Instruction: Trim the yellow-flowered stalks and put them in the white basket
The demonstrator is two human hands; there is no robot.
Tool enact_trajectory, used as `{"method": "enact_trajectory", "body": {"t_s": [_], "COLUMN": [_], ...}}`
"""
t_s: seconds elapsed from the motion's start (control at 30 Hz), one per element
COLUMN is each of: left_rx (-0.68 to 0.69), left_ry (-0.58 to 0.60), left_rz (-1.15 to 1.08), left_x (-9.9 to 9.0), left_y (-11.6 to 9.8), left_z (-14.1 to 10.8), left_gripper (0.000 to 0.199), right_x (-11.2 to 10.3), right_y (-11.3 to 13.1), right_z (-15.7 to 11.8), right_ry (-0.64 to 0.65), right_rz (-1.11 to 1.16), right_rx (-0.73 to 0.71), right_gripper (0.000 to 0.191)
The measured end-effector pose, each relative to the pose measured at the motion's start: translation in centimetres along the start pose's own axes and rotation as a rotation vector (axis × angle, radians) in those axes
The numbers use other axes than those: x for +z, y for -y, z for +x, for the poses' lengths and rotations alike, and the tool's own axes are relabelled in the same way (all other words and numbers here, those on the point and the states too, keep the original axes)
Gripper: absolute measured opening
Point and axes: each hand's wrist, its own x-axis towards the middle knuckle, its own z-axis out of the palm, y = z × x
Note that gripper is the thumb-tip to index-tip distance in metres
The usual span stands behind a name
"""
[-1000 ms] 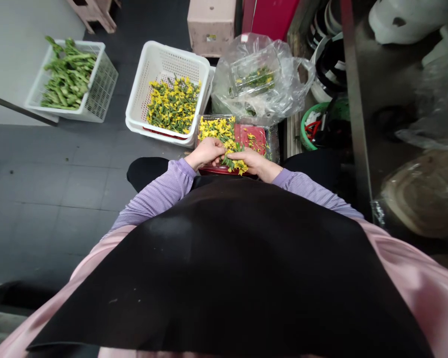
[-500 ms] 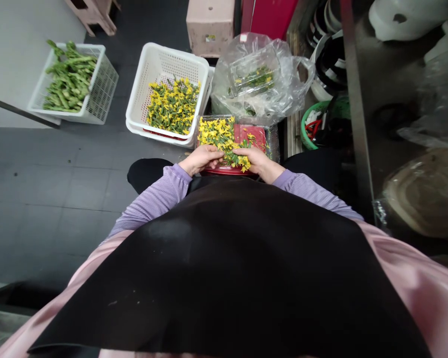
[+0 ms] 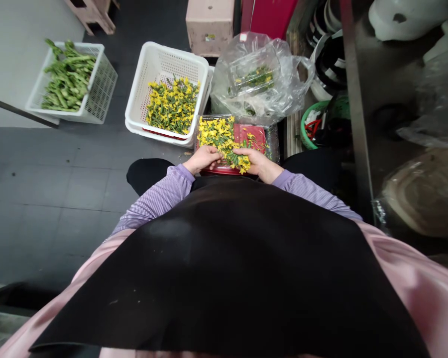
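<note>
Yellow-flowered and green-stemmed, the loose bunch (image 3: 241, 161) rests in right-hand fingers (image 3: 245, 151).

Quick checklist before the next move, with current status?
1. Right hand holding yellow-flowered bunch: ok, thumb over the stems.
2. Left hand gripping a stem: cannot tell, fingertips too small in view.
3. Red surface free of loose bits: not ok, flowers scattered on it.
4. Flowers available in white basket: ok, a heap shows inside.
5. Plastic bag apart from the hands: ok, it lies beyond them.
</note>
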Motion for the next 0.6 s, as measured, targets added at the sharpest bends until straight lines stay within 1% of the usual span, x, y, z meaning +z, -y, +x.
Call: {"method": "enact_trajectory", "body": {"t_s": [0.07, 0.1, 0.13, 0.17, 0.2, 0.27, 0.37, 0.5, 0.6], "left_rx": [0.005, 0.015, 0.033, 0.061, 0.096, 0.18, 0.28, 0.306, 0.326], "left_ry": [-0.107, -0.137, -0.143, -0.126, -0.097, -0.04, -0.01, -0.012, -0.033], "left_rz": [0.264, 0.395, 0.505, 0.587, 0.643, 0.705, 0.767, 0.819, 0.757], "left_x": [-0.2, -0.2, -0.2, -0.1, 0.0, 0.3, 0.9, 1.1, 1.0], "left_y": [0.3, 0.3, 0.3, 0.2, -0.1, -0.7, -1.4, -1.7, -1.5], "left_z": [0.5, 0.6, 0.7, 0.7, 0.6, 0.4, 0.2, 0.5, 0.8], "left_gripper": [0.026, 0.02, 0.012, 0.005, 0.01, 0.022, 0.024, 0.021, 0.02], "right_x": [-0.3, -0.4, -0.5, -0.5, -0.5, -0.4, -0.2, -0.1, -0.2], "right_y": [0.0, -0.1, -0.2, -0.3, -0.5, -0.7, -1.1, -1.4, -1.3], "right_z": [0.1, 0.2, 0.4, 0.5, 0.6, 0.9, 1.1, 1.3, 1.2], "right_ry": [-0.029, -0.049, -0.072, -0.096, -0.118, -0.17, -0.233, -0.268, -0.263], "right_rz": [-0.013, -0.027, -0.047, -0.07, -0.094, -0.139, -0.186, -0.21, -0.212], "right_rx": [0.008, 0.005, -0.005, -0.023, -0.048, -0.108, -0.177, -0.256, -0.296], "right_gripper": [0.016, 0.017, 0.018, 0.019, 0.021, 0.026, 0.033, 0.034, 0.035]}}
